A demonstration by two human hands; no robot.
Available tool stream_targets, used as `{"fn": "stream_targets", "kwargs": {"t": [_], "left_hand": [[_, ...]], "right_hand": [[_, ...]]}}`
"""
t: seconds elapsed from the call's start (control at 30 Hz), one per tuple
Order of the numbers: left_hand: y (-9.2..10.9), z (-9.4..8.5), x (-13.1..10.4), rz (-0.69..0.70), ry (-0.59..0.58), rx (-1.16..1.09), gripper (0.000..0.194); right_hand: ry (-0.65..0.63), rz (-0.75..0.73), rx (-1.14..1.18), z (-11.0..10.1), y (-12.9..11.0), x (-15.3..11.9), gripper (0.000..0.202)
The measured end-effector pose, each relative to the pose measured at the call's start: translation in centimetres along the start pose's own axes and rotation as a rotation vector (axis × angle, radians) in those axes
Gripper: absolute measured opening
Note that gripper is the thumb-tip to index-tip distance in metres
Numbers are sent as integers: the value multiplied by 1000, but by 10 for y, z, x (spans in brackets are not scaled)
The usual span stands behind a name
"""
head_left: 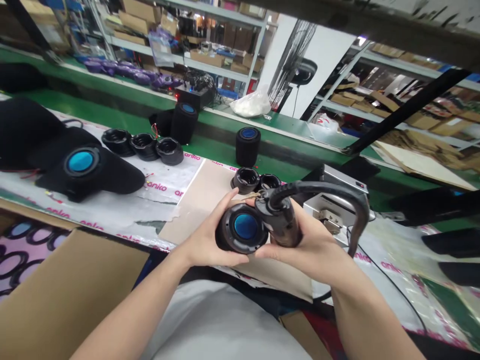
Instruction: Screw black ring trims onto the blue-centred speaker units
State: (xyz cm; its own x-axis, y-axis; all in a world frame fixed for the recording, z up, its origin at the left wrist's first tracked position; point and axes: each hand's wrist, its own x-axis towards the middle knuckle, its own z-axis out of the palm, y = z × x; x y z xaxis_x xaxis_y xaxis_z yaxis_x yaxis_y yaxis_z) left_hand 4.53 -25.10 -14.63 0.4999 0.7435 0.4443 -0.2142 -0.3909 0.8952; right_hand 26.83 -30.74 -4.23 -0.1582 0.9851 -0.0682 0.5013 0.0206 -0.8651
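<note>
While the left hand [204, 243] curls its grip round the side of a squat black cylinder [245, 227], fingers and thumb spread to its width, the right hand [317, 250] closes its grip about a smooth, dark, barrel-shaped tool [280, 225]; the cylinder, held above the near part of a tan board [198, 200], has a glossy blue disc facing up inside a hard, stepped rim; a thick, rubbery cable [322, 189] arches from the tool's top over the right hand; whether tool and cylinder touch, I cannot tell; 2 hollow, notched black rings [245, 189] stand just behind the hands, leaving little room there, and a metal box [343, 180] with sharp corners crowds the right side; the board's flat, matt face runs on to the left, its straight edge meeting crinkled white sheeting [168, 185] printed in pink; farther left lie 3 more rings [144, 154] and limp black fabric [116, 175]; a fabric-sided cylinder [247, 150] stands upright on the green desk [213, 145] beyond, with open space above it.
</note>
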Motion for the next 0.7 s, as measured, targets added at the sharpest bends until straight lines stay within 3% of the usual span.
{"fn": "stream_targets", "kwargs": {"t": [0.17,0.3,0.4,0.57,0.7], "left_hand": [[-10,1,-1,81,-12,-12,129],[-12,1,-2,46,-45,-58,130],[-10,-1,-2,13,-51,-50,129],[-9,2,-4,140,-15,5,125],[0,15,-15,100,116,65,138]], "right_hand": [[-8,55,-76,-5,-7,0,74],[138,210,-93,9,-8,-11,62],[229,281,-160,17,-5,-14,66],[189,205,-126,18,-5,-8,70],[79,221,-49,14,-9,-4,69]]}}
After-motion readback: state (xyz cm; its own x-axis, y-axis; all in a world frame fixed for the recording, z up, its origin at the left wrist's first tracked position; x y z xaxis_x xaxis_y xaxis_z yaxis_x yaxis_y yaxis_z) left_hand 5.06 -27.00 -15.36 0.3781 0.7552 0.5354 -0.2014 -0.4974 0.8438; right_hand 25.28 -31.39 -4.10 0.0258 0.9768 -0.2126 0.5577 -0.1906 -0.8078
